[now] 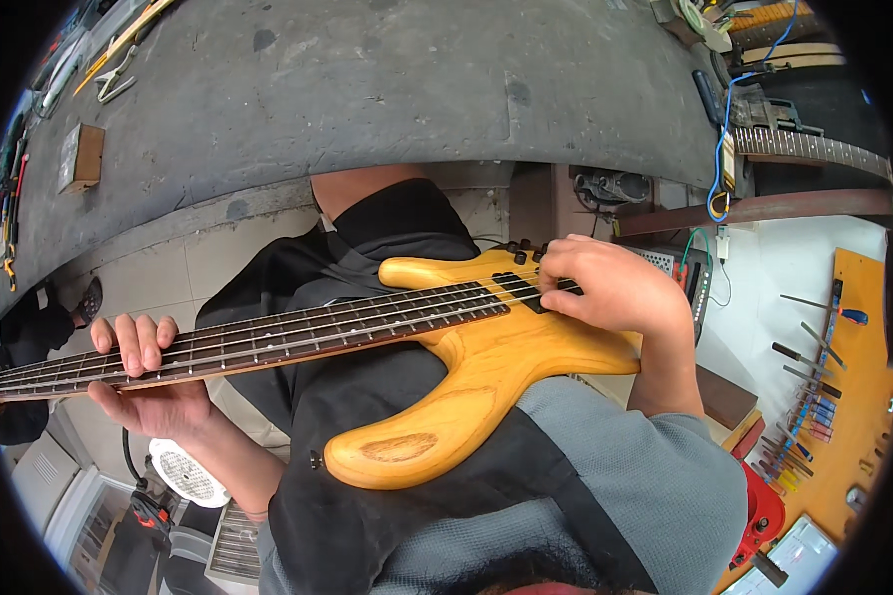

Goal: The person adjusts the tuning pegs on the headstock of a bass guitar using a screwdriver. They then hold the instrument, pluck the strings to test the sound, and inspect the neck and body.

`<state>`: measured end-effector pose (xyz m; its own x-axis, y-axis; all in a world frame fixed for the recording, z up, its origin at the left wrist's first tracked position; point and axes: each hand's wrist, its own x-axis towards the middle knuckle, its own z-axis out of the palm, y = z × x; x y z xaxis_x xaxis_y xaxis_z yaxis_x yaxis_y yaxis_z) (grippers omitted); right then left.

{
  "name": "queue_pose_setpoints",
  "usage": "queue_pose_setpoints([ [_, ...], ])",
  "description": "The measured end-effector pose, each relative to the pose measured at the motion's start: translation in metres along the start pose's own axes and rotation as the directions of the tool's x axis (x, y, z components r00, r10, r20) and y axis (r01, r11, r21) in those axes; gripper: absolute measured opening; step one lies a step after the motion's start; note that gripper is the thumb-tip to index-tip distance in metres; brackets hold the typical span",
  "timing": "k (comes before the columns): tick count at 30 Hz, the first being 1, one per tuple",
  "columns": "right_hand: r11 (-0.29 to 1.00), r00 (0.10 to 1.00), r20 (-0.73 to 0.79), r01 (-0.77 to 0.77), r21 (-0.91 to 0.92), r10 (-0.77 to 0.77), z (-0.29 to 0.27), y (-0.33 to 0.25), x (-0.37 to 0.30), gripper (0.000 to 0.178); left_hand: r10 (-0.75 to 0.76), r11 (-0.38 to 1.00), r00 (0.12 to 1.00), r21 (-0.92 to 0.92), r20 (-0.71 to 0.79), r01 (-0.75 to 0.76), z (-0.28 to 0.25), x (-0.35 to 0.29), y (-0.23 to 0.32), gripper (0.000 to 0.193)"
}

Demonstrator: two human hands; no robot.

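Note:
A bass guitar (556, 352) with a honey-coloured wooden body and a dark fretted neck lies across my lap, its neck pointing left. My left hand (169, 405) is closed round the neck near its far-left end, fingertips on the strings and thumb at the near edge. Over the dark pickups (513, 286), my right hand (620, 283) has its fingers curled down to the strings. Some of its fingertips are hidden beneath the hand. Dark knobs (519, 250) sit on the body just beyond the right hand. The headstock is mostly out of sight.
A dark-topped workbench (397, 89) spans the far side, carrying a small wooden block (81, 159) and hand tools at left. Another fretted neck (814, 149) lies at right, near a hanging blue cable (727, 129). A wooden tool board (853, 337) holds files and screwdrivers.

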<state>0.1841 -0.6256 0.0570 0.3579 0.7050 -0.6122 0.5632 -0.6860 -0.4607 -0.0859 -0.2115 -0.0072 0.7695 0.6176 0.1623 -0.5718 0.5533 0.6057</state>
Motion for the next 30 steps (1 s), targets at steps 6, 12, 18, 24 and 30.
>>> queue_pose_setpoints([
  [6, 0.992, 0.99, 0.091, -0.116, 0.042, 0.112, -0.014, -0.016, 0.002, 0.025, 0.01, 0.999, 1.0, 0.035, -0.006, -0.01, -0.001, -0.002, -0.001, 0.048],
  [12, 0.959, 0.975, 0.14, -0.197, 0.203, 0.17, -0.006, 0.029, 0.044, 0.028, 0.017, 0.999, 1.0, 0.041, -0.011, -0.017, 0.0, -0.004, 0.0, 0.051],
  [18, 0.928, 0.891, 0.284, -0.297, -0.225, 0.354, 0.056, 0.123, 0.111, 0.034, 0.028, 0.997, 0.999, 0.077, -0.024, -0.026, 0.007, -0.005, -0.002, 0.051],
  [24, 0.949, 0.893, 0.369, -0.305, 0.079, 0.256, 0.069, 0.157, 0.134, 0.029, 0.046, 0.993, 0.999, 0.107, -0.006, -0.045, 0.004, -0.011, 0.001, 0.051],
  [30, 0.961, 0.955, 0.195, -0.183, -0.208, 0.224, 0.076, 0.15, 0.146, 0.031, 0.057, 0.989, 0.998, 0.137, -0.021, -0.053, 0.007, -0.01, -0.003, 0.053],
])
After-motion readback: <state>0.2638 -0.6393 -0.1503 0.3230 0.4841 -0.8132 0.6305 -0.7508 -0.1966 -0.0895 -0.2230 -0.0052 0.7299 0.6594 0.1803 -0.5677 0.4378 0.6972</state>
